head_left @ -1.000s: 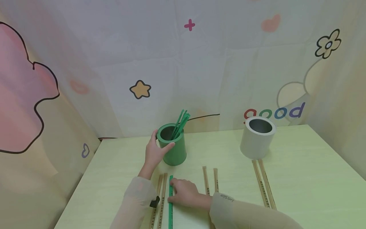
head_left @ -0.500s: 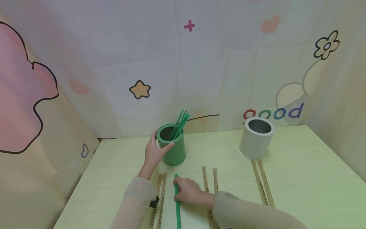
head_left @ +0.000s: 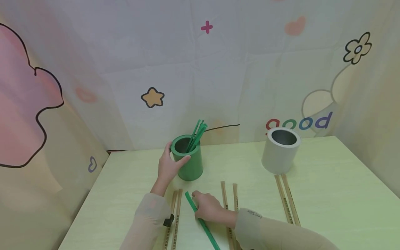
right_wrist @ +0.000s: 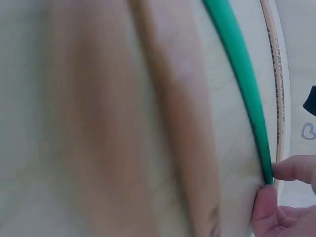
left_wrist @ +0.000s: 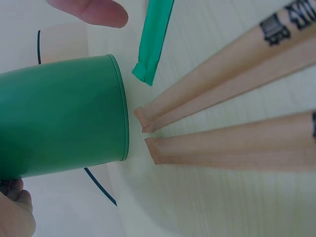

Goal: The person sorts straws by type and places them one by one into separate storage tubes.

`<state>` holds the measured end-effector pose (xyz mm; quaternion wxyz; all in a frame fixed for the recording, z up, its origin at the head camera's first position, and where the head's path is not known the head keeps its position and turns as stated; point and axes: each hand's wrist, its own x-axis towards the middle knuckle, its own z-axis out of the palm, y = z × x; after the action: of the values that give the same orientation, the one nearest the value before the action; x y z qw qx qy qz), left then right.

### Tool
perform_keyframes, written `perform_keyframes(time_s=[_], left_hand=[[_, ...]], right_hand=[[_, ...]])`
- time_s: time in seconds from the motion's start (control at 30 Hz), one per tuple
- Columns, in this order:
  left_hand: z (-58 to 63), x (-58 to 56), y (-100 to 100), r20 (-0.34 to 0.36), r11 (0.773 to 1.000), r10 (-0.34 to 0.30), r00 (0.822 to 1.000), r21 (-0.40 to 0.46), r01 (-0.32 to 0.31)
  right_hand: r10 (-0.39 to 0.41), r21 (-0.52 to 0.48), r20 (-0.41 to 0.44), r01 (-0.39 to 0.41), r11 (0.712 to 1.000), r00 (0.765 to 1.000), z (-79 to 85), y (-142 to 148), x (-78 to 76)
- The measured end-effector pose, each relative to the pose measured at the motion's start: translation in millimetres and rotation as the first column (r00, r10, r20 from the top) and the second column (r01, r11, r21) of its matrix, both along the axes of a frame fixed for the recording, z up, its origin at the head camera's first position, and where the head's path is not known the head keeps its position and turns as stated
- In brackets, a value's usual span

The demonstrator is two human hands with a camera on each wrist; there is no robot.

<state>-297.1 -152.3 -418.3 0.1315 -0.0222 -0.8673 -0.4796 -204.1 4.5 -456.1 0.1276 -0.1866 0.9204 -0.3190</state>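
My left hand [head_left: 168, 168] grips the near left side of a green cylindrical cup [head_left: 192, 169], fingers and thumb up around its rim. Several slim green sticks [head_left: 197, 138] lean inside, their ends poking out at the back right. In front of the cup, my right hand [head_left: 210, 208] pinches a long, narrow green paper-wrapped stick [head_left: 207, 232] between thumb and fingers. This stick slants over the table, far end pointing up and left toward the cup. The right wrist view shows thumb and fingertip meeting at the green stick [right_wrist: 251, 94].
Brown paper-wrapped sticks lie in pairs: the left pair [head_left: 178, 217] by my left sleeve, the middle pair [head_left: 224, 194] partly under my right forearm, and the right pair [head_left: 285, 199]. A white cup [head_left: 279, 158] stands back right. A patterned cloth [head_left: 175, 52] hangs behind the table.
The green stick in my right hand has shifted right and turned from nearly straight to a slant, its near end swinging right. My left hand stays on the green cup.
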Motion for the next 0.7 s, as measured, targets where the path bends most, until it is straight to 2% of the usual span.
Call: perform_keyframes(time_s=[0.2, 0.5, 0.7], left_hand=[[-0.6, -0.2, -0.6, -0.004, 1.0, -0.006, 1.0, 0.001, 0.006], [-0.1, 0.1, 0.0, -0.002, 1.0, -0.011, 1.0, 0.004, 0.011], [-0.1, -0.4, 0.0, 0.009, 1.0, -0.002, 1.0, 0.001, 0.002]], right_hand=[[-0.01, -0.017, -0.021, 0.009, 1.0, 1.0, 1.5, 0.8, 0.7], [-0.023, -0.063, -0.002, 0.023, 0.998, 1.0, -2.6, 2.6, -0.7], [0.009, -0.067, -0.01, -0.01, 0.998, 1.0, -4.3, 3.4, -3.7]])
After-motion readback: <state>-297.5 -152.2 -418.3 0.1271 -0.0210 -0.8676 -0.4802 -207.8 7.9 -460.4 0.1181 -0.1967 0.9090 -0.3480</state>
